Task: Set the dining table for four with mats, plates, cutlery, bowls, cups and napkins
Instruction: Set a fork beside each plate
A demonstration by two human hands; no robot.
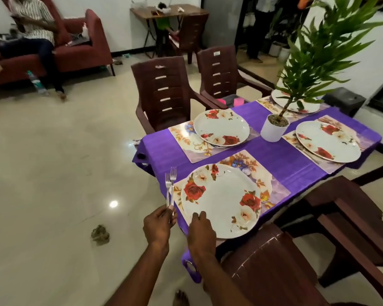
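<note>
At the bottom middle of the frame, the left grip [158, 225] pinches two forks [170, 188], tips up, just left of the near plate [221, 202]. The right grip [200, 228] rests its fingers on that plate's near edge. The plate sits on a flowery mat [272, 184] on the purple bench [281, 157]. Farther up, three more plates [221, 128] lie on mats around a potted plant [274, 129].

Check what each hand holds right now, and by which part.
Left hand holds two silver metal forks, grip at the handle ends, tines up. Right hand holds nothing; its fingertips touch the near rim of the white rose-patterned plate.
</note>
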